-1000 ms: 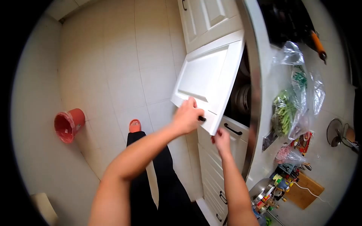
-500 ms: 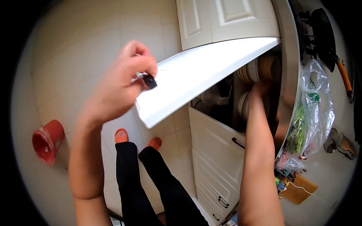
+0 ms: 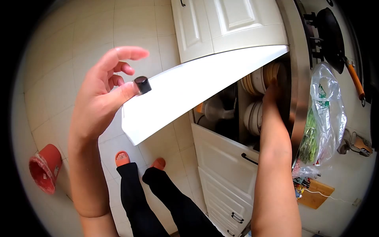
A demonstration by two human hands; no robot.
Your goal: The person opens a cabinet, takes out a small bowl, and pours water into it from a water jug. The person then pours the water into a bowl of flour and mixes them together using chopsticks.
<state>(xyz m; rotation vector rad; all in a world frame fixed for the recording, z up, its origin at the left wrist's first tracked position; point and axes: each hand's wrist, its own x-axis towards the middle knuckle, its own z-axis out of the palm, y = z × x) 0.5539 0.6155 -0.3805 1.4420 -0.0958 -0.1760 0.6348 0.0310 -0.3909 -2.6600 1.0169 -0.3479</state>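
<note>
My left hand [image 3: 104,85] is beside the outer edge of a white cabinet door [image 3: 197,87] that stands open. Its fingers are spread and curved, and the thumb touches a short black piece [image 3: 143,85] at the door's edge, which looks like the end of a handle. My right hand [image 3: 271,94] reaches into the cabinet at a row of plates [image 3: 258,79] standing on edge. Its fingertips are in shadow against them, so I cannot tell whether they grip one. Below, near the wrist, are white bowls [image 3: 252,118].
A clear plastic container [image 3: 216,110] is in the dark compartment to the left. On the counter lie a black pan [image 3: 331,37] and a plastic bag [image 3: 329,114] beside green vegetables [image 3: 310,136]. A red bucket [image 3: 50,160] is on the tiled floor.
My left hand has loosened from a closed grip round the black piece, its fingers now apart. The door appears further left and lower in view. My right hand is still among the dishes.
</note>
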